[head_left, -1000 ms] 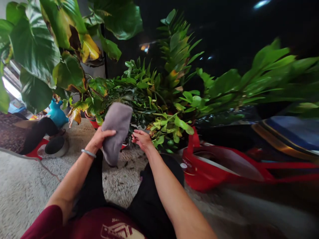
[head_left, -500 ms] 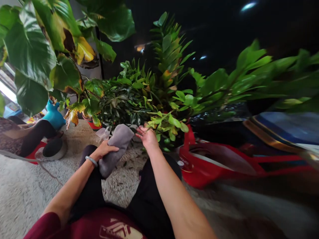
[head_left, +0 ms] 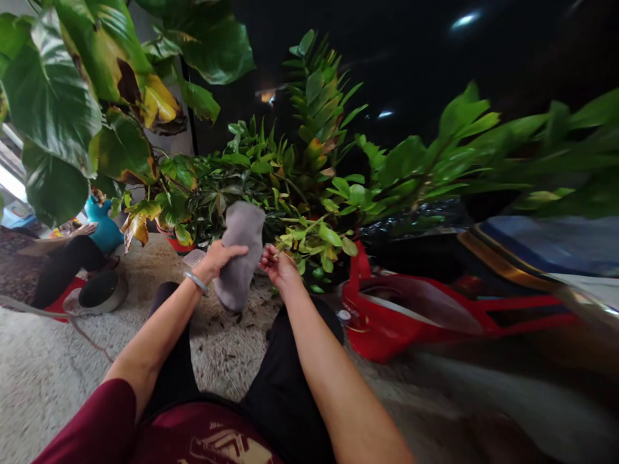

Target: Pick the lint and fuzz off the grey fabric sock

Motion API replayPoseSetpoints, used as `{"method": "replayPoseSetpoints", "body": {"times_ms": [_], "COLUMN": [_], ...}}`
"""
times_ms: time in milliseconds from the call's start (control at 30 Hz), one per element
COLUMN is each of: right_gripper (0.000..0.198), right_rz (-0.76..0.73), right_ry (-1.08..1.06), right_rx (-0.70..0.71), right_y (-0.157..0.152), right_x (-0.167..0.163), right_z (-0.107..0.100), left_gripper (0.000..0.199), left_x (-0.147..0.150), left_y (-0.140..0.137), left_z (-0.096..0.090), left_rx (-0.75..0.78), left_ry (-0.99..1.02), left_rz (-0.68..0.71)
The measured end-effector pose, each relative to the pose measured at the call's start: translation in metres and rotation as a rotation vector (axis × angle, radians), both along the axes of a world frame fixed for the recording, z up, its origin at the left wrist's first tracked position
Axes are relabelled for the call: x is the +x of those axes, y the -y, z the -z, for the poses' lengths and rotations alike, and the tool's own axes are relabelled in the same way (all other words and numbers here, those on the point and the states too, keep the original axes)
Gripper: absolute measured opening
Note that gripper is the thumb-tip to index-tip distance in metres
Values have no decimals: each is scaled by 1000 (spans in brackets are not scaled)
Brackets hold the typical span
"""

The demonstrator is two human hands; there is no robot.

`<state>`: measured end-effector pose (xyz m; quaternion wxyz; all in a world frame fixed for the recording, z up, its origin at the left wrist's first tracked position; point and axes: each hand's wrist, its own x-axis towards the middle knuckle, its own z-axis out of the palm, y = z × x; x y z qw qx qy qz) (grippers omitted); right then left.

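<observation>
In the head view, my left hand (head_left: 220,259) is wrapped round a folded grey cloth (head_left: 242,248), thumb lying across its front. The cloth stands nearly upright before the dark-leaved plants. Just to its right is my right hand (head_left: 280,267), with fingers curled in and their tips close to the cloth's edge. Whatever those fingers pinch is too small to make out. A light-green leafy branch (head_left: 324,238) hangs right over this hand, touching or nearly touching it.
Large-leaved plants (head_left: 53,96) rise at left, some leaves yellow and brown. A red bag (head_left: 374,328) stands at right. At left are a grey pot (head_left: 103,291), a teal animal-shaped object (head_left: 104,225) and a seated person (head_left: 58,258). Concrete floor (head_left: 53,380) lies below.
My left hand has raised the grey cloth, bringing it rightward and more upright. The right hand's fingers, spread half a second ago, have curled in near the cloth.
</observation>
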<state>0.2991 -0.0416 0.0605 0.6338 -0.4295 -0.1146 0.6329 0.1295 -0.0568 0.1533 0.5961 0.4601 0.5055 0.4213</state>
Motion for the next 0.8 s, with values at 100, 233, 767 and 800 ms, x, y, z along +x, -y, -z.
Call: {"method": "replayPoseSetpoints", "body": {"times_ms": [100,233,767,800], "right_gripper": [30,31,30,30], "right_rz": [-69,-141,-193,-196], "right_ry": [32,113,171,175], "right_rx": [0,81,64,67], "right_y": [0,-4,-7,-6], "right_x": [4,2,-6,-6], "right_z": [1,-2,4,4], "left_gripper": [25,40,36,38], "left_x": [-11,-33,-25,-28], "left_y": [20,26,19,18], "left_z": [14,-15,8,-1], "left_rx": [-100,-64,-88,-70], "left_ry": [-105,7,67,111], "left_rz": [222,239,149,142]}}
